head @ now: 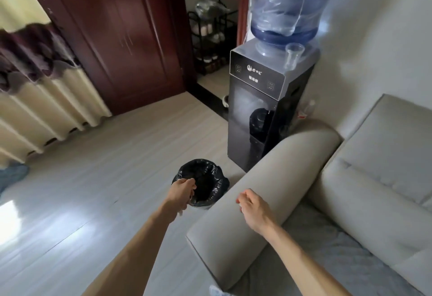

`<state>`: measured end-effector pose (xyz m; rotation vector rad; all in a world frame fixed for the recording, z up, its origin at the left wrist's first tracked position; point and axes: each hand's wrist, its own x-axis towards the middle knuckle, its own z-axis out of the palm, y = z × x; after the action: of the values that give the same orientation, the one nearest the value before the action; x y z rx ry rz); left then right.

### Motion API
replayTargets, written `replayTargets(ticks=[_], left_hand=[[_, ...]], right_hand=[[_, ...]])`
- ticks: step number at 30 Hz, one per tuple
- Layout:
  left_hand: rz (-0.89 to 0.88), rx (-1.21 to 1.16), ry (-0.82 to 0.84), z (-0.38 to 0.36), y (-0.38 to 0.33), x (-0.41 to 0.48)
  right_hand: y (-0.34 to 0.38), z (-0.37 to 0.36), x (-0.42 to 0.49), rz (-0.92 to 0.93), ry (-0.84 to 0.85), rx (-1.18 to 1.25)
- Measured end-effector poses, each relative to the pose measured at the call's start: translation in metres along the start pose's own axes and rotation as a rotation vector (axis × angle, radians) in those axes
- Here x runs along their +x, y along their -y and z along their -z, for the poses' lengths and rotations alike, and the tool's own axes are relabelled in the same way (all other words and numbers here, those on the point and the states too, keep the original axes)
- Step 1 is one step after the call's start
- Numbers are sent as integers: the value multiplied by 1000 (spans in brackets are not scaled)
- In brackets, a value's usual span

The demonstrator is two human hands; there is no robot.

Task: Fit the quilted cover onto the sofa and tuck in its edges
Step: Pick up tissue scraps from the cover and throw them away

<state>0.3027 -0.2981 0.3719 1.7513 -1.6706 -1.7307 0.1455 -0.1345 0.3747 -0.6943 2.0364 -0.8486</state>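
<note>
A beige sofa fills the right side, its rounded armrest [264, 179] running from the lower middle up to the back cushion [385, 146]. A grey quilted cover [332, 256] lies on the seat, its edge running along the foot of the armrest and the back. My left hand [181, 194] hangs over the floor beside the armrest, above a black bin, fingers loosely curled and holding nothing. My right hand [253, 207] hovers over the armrest, fingers relaxed and curled, empty.
A bin lined with a black bag [205, 179] stands on the floor against the armrest. A black water dispenser [261, 108] with a blue bottle stands behind the armrest by the wall. A dark red door [121, 38] and cream curtains [46, 104] lie to the left.
</note>
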Motion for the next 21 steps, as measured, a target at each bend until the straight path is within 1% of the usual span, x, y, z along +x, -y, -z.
replayTargets(ticks=[3,6,8,10,12,14,16,18,21], left_hand=[[63,-64,-6,10,-8,54],[89,-9,-21,12,1,115],[108,-9,-46,9,13,159],[140,-57,-25,6,31,218],[220,-165,23,2,50,265],[329,-332,64,-2,73,314],[387,-412,96,-2,96,362],[383,-315,123,-4,113,406],[413,-145,247,-7,140,456]], right_hand=[[18,-25,58,-21,-2,33],[25,-56,116,-77,24,58],[21,-78,159,-111,55,37],[10,-109,212,-163,59,20],[0,-135,254,-200,57,19],[-16,-166,298,-219,67,34],[-31,-195,342,-257,91,42],[-47,-220,380,-292,81,54],[-71,-249,421,-336,123,35]])
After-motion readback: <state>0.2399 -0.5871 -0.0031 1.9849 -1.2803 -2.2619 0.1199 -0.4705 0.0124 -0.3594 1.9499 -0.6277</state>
